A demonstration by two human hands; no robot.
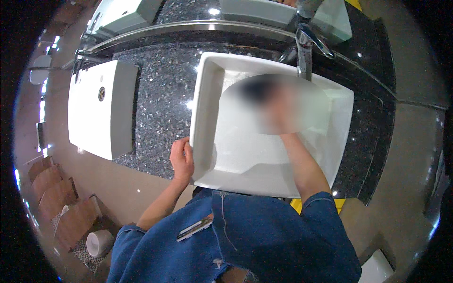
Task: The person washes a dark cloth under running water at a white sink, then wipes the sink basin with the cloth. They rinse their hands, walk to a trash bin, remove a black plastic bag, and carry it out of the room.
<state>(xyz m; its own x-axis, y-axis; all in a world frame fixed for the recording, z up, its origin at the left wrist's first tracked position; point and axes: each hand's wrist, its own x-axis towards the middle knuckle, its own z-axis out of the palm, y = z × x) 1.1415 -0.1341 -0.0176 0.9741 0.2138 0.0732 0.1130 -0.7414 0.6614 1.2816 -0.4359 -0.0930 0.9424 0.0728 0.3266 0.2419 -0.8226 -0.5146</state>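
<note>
A white rectangular ceramic washbasin point(244, 173) sits on the speckled dark stone counter before me. My left hand point(182, 160) is against the outside of its left wall, with curled fingers touching the rim; their tips are partly hidden, so I cannot tell whether they grip it. My right hand point(282, 109) reaches into the basin, below the chrome faucet point(304, 58). A blur covers this hand and much of the basin floor. Beside the fingers, on the left, is a dark blurred patch point(256, 90); I cannot tell what it is or whether the hand holds it.
A second white washbasin point(93, 109) stands to the left on the stone counter point(159, 102). A mirror with a metal lower edge point(212, 25) runs behind both. Brown partition panels point(76, 224) and a white toilet fixture point(99, 243) are at lower left. Something yellow point(296, 205) shows under the counter.
</note>
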